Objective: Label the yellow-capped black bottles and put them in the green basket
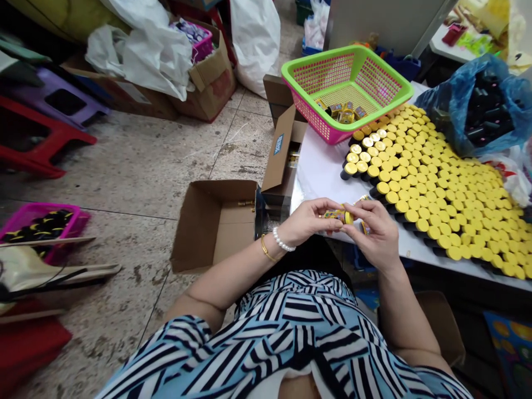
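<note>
Between my two hands, over the table's near edge, is a small tube with a printed yellow wrapper and a yellow cap [336, 215]. The fingers of my left hand [305, 220] close around its printed body. At the capped end, my right hand [374, 227] pinches with thumb and forefinger. Another printed yellow piece [365, 228] shows partly behind my right fingers. To the right, many black tubes with yellow caps [419, 183] stand upright, packed side by side on the white table [318, 172].
A green and pink basket [351, 130] holding several wrapped pieces stands at the table's back. A blue plastic bag [453, 111] of black pieces is at right. Below on the floor sit an open cardboard box [199, 227], stools [37, 138] and a pink basket [72, 221].
</note>
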The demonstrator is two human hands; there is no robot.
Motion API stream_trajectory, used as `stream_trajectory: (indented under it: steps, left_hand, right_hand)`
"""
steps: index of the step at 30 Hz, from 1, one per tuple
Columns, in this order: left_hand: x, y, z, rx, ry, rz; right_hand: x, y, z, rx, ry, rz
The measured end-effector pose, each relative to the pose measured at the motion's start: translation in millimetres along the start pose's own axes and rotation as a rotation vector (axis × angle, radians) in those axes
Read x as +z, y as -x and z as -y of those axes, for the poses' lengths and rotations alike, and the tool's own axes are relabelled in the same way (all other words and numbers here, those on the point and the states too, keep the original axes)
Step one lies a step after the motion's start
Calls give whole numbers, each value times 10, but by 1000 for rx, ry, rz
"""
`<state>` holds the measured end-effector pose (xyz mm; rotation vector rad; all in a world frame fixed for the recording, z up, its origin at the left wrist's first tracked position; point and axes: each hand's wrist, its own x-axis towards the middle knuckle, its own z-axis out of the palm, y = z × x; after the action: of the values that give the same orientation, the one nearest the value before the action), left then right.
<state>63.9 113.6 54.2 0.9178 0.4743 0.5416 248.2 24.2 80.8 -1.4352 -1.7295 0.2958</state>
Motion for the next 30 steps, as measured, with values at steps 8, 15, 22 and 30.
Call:
stream_trajectory:
  steps: [8,15,22,30]
  left_hand:
    - [45,65,-29,36,8,-28]
    - [124,30,-91,244,-200,-42]
    - [22,1,-152,29,-193,-45]
    - [48,74,-120,290,-297,-61]
  right_hand:
    - [-18,111,-54,-61,15,-57]
    - [247,205,-110,127,-172,-260]
    - [134,185,-107,0,-137,-214]
    - [193,196,-118,105,-221,-197]
